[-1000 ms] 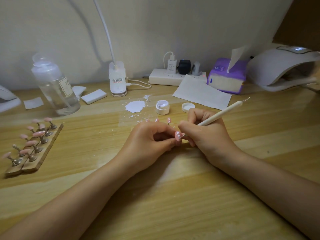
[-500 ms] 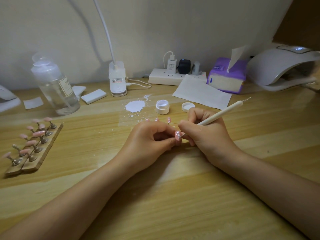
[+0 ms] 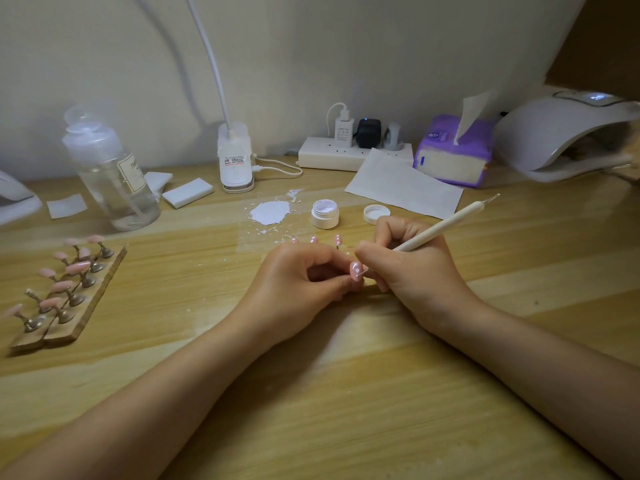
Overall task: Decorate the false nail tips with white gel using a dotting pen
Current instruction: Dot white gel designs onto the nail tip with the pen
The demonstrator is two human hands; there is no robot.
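right now the left hand point(image 3: 294, 285) is pinching a pink nail tip point(image 3: 356, 270) btwn thumb & fingers, just in front of the gel jar point(image 3: 325, 213). the right hand point(image 3: 412, 268) is gripping the dotting pen point(image 3: 440, 229) w/ curled fingers, its fine tip touching the nail tip, which is showing white dots. three more dotted tips point(image 3: 313, 240) are standing btwn the jar & the hands. the jar lid point(image 3: 376, 214) is lying just right of the jar, a white gel smear point(image 3: 270, 213) just left of it. a wooden rack of pink tips point(image 3: 65, 289) is sitting well left of the jar.
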